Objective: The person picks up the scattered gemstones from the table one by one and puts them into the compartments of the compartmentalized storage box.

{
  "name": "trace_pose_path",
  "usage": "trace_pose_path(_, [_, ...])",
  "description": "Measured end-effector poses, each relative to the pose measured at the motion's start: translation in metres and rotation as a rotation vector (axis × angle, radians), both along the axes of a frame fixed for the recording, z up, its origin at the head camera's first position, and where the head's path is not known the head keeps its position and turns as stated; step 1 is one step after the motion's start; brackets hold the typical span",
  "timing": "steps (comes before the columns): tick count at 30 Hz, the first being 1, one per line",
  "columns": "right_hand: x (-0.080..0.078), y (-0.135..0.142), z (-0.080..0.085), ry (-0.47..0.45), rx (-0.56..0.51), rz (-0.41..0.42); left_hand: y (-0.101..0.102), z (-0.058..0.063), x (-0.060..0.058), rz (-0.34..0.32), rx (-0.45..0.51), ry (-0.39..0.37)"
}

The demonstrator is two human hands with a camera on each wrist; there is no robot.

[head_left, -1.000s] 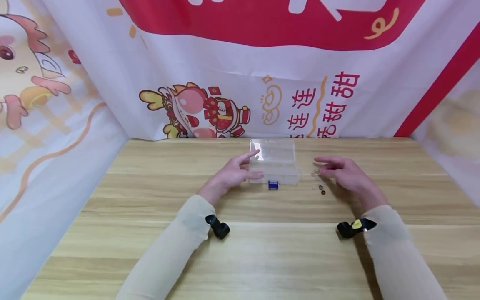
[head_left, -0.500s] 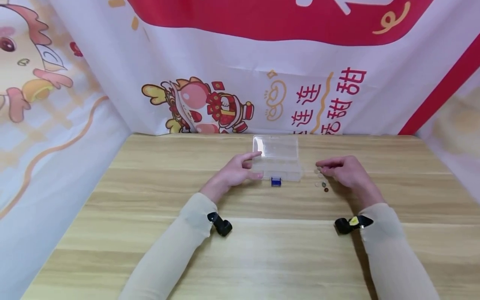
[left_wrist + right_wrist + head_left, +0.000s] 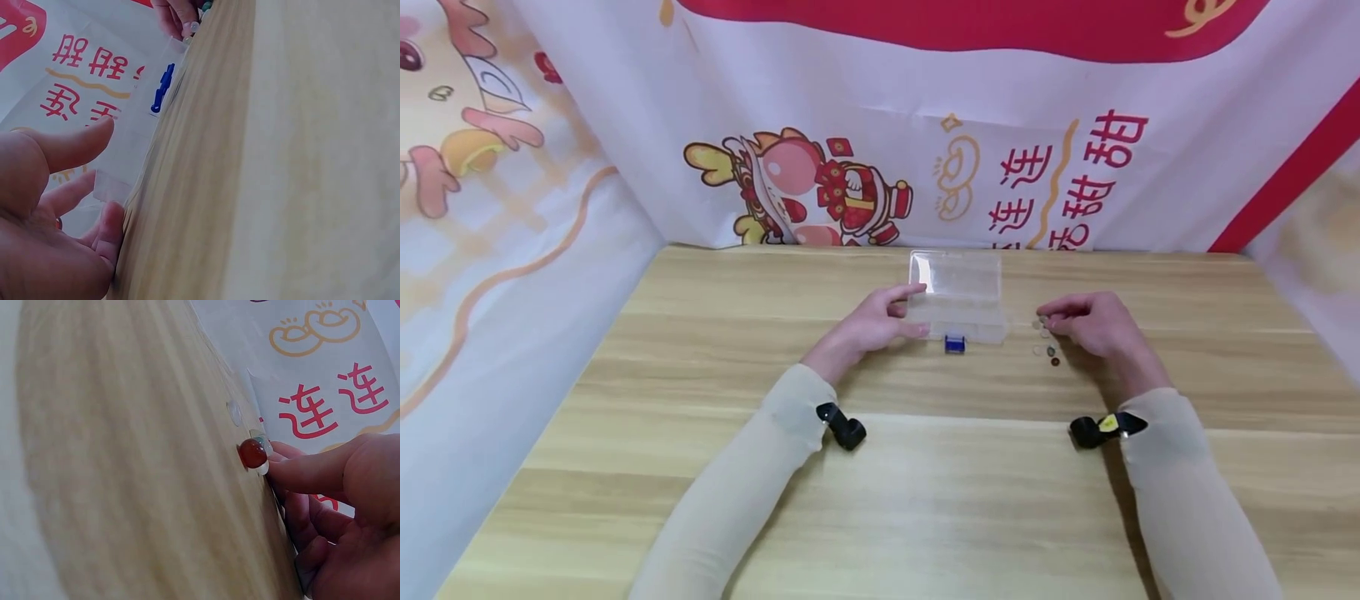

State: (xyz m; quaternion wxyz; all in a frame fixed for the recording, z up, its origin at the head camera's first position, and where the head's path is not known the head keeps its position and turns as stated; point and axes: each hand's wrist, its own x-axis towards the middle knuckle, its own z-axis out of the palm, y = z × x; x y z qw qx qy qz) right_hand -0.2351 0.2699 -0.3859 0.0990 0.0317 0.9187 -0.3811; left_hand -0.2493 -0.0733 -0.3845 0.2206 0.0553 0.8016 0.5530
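Observation:
A clear plastic box (image 3: 987, 332) stands on the table, its lid (image 3: 966, 273) tipped back and a blue latch (image 3: 955, 344) at its front. My left hand (image 3: 880, 318) rests at the box's left end, index finger by the lid and thumb along the front corner. To the right, my right hand (image 3: 1093, 323) pinches a small clear bead between thumb and index finger; the fingertips mostly hide it. Several small glass beads lie below those fingers: a dark red bead (image 3: 253, 454), a greenish bead (image 3: 1051, 351) and a clear bead (image 3: 234, 413).
The wood-grain table (image 3: 955, 492) reaches back to a printed cloth (image 3: 850, 92) that hangs right behind the box. Cloth also closes off the left and right sides. A small black camera sits on each wrist.
The right thumb and index finger have come down and closed together at the beads. My left hand stays at the box. The head view has tilted slightly downward then upward, shifting the scene.

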Motion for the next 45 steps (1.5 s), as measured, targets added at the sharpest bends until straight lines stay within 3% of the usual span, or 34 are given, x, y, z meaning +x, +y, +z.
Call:
trace_pose_path(18, [0.001, -0.002, 0.003, 0.014, 0.001, -0.008, 0.003, 0.003, 0.002, 0.013, 0.001, -0.001])
trace_pose_path(45, [0.006, -0.035, 0.014, 0.17, -0.09, -0.02, 0.004, 0.003, 0.003, 0.007, -0.002, 0.012])
